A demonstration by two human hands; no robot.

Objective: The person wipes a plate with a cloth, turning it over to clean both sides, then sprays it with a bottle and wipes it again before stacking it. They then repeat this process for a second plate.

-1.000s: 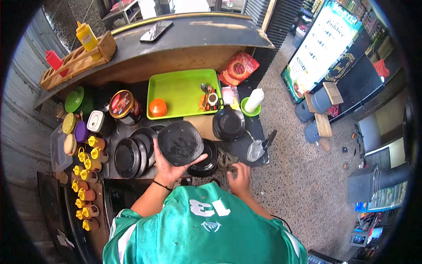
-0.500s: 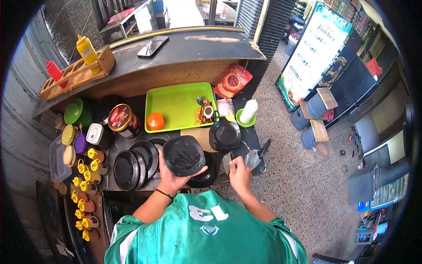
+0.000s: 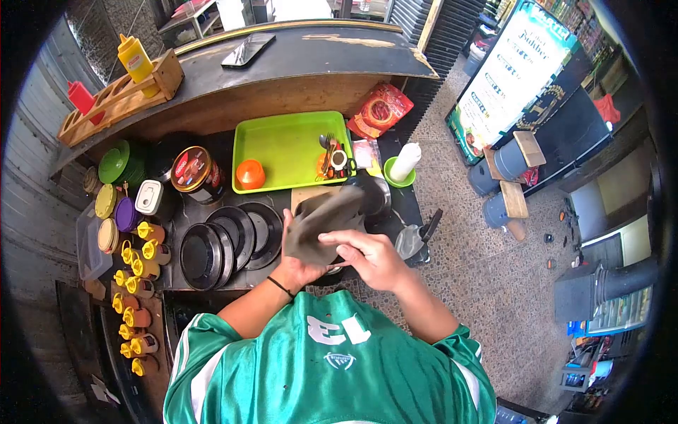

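Plate, black (image 3: 321, 225): gripped from below by left hand (image 3: 296, 267), above near counter edge; grey cloth (image 3: 332, 212) covers it. Right hand (image 3: 371, 256), fingers curled, presses cloth. Green tray (image 3: 286, 145) beyond.

Bright, even daylight floods the scene and colours come through saturated, especially on the green tray (image 3: 286, 145). The fisheye lens bends the counter (image 3: 311, 56) into a curve and leaves a black vignette round the frame. Shadows stay soft, and the hands show slight motion blur against an otherwise sharp centre.
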